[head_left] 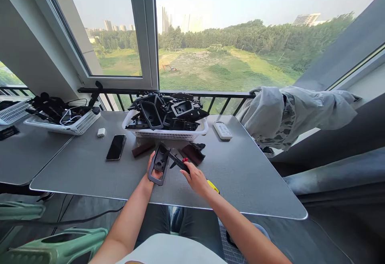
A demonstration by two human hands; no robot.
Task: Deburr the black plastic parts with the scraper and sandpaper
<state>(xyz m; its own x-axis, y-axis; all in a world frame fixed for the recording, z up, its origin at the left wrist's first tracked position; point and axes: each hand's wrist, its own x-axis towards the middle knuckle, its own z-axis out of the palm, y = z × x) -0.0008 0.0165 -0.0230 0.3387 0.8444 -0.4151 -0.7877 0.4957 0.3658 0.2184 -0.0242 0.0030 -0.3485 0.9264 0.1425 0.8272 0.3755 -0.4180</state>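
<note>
My left hand (152,168) is closed around a dark grey plastic housing (164,169) with a raised rim and holes inside, tilted up above the table. In my right hand (195,177) is a black caliper (179,162) with a red knob, its jaws at the right edge of the housing; whether they touch it I cannot tell. Beyond the hands lie a dark brown strip (142,149) and a brown and black curved piece (194,154). A yellow object (213,185) is partly hidden by my right wrist.
A white basket (165,135) heaped with black plastic parts stands at the table's back. Another basket (80,127) with cables is at left. A phone (116,148), a small white block (101,132) and a white remote-like device (222,130) lie on the grey table (255,188).
</note>
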